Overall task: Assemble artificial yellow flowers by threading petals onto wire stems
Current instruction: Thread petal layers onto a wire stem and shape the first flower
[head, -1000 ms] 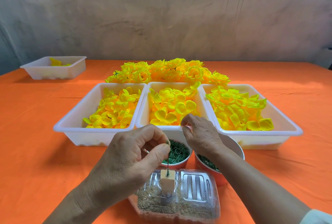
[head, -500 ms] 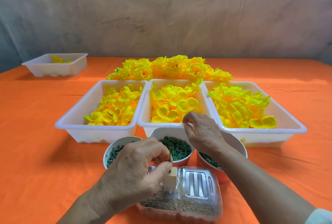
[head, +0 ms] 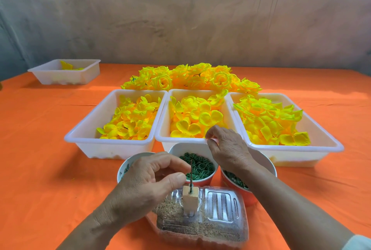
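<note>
A thin wire stem (head: 191, 173) stands upright in a small wooden block (head: 190, 199), which sits in a clear plastic box (head: 220, 227) filled with sand. My left hand (head: 148, 185) hovers just left of the stem, thumb and forefinger loosely curled with nothing visible between them. My right hand (head: 228, 149) rests on the front rim of the middle tray (head: 180, 140): its fingers lie over the rim beside yellow petals (head: 192, 117) and its thumb presses the outside.
Left tray (head: 108, 142) and right tray (head: 291, 149) also hold yellow petals. Finished yellow flowers (head: 190, 79) are piled behind them. Three cups stand by my hands: the green ring cup (head: 200, 166), the left cup (head: 126, 167) and the right cup (head: 263, 162). A far tray (head: 64, 77) stands back left.
My left hand pushed down the stem to the block, then rose again and drew slightly left. My right hand stayed on the middle tray's rim.
</note>
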A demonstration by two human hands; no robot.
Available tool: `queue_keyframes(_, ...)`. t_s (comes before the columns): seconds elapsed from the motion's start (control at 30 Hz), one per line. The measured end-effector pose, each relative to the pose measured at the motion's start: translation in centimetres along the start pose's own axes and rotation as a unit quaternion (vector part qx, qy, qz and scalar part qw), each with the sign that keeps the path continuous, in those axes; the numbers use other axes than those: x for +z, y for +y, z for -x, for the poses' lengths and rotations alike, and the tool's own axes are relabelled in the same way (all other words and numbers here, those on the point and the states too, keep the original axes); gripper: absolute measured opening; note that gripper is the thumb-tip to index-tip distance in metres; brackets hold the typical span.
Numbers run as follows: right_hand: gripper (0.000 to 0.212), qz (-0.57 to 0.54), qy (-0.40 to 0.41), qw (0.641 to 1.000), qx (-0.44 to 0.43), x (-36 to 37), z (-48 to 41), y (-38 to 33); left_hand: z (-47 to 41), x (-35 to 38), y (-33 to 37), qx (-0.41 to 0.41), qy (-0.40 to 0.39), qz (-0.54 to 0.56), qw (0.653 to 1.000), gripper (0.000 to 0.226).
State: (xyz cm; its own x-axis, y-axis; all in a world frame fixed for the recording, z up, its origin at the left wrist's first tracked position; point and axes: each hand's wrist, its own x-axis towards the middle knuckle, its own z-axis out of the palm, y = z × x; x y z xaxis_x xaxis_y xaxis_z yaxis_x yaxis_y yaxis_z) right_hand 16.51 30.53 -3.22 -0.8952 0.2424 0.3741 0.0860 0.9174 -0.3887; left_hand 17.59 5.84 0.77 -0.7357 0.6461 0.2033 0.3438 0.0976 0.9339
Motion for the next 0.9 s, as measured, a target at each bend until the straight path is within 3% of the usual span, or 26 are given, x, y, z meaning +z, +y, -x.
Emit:
queue_keyframes(0.3, 0.014, 0.004, -0.003, 1.0, 0.001, 0.0, -0.1, 0.0, -1.2, -1.8, -1.9, -0.052, 0.13, -0.104, 0.985, 0.019)
queue_keyframes(0.57, 0.012, 0.004, 0.0, 1.0, -0.007, 0.2, -0.1, 0.2, -2.3, -1.9, -3.4, 0.031, 0.267, -0.263, 0.927, 0.022)
queue_keyframes(0.67, 0.013, 0.004, 0.002, 1.0, -0.01, 0.2, -0.1, 0.3, -3.0, -2.2, -4.0, 0.025, 0.282, -0.348, 0.894, 0.02)
queue_keyframes(0.9, 0.012, 0.005, 0.004, 1.0, -0.015, 0.2, -0.1, 0.4, -4.3, -3.8, -5.5, -0.1, 0.223, -0.423, 0.872, 0.038)
